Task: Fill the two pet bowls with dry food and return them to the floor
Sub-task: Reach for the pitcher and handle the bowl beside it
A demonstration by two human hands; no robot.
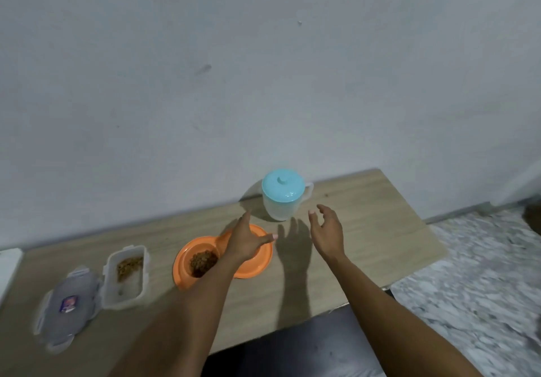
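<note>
We see two orange bowls touching on the table. The left bowl (181, 261), beside our left hand's (247, 240) wrist, holds brown kibble (202, 262). The right bowl (261, 262) lies beneath that hand. The open clear food tub (128, 291) sits well left.

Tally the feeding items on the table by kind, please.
Orange bowls: 2
Clear food container: 1
Loose container lid: 1
Jug with teal lid: 1
Total: 5
</note>
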